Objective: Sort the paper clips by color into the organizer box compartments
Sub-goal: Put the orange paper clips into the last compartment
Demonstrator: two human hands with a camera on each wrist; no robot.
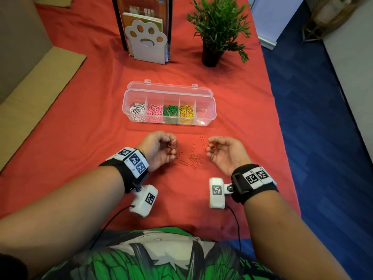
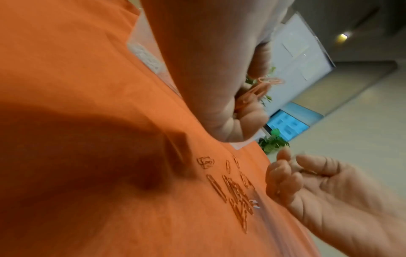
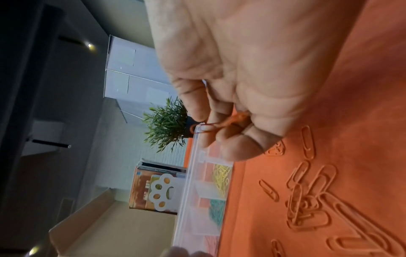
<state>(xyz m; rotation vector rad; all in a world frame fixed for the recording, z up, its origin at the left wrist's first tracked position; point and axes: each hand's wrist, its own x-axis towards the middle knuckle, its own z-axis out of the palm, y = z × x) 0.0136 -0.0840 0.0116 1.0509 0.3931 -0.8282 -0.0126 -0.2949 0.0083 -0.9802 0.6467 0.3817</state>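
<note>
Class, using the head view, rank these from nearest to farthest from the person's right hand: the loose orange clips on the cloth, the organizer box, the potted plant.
From the right hand:
1. Loose orange clips, just to its left on the cloth.
2. Organizer box, ahead.
3. Potted plant, at the far end.

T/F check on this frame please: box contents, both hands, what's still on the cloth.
1. The organizer box lid is closed. False: it is open.
2. The left hand holds orange clips. True.
3. The right hand is empty. False: it pinches orange clips too.
4. Loose orange clips lie on the red cloth between the hands. True.
5. Yellow clips sit in the leftmost compartment. False: white clips are there.
</note>
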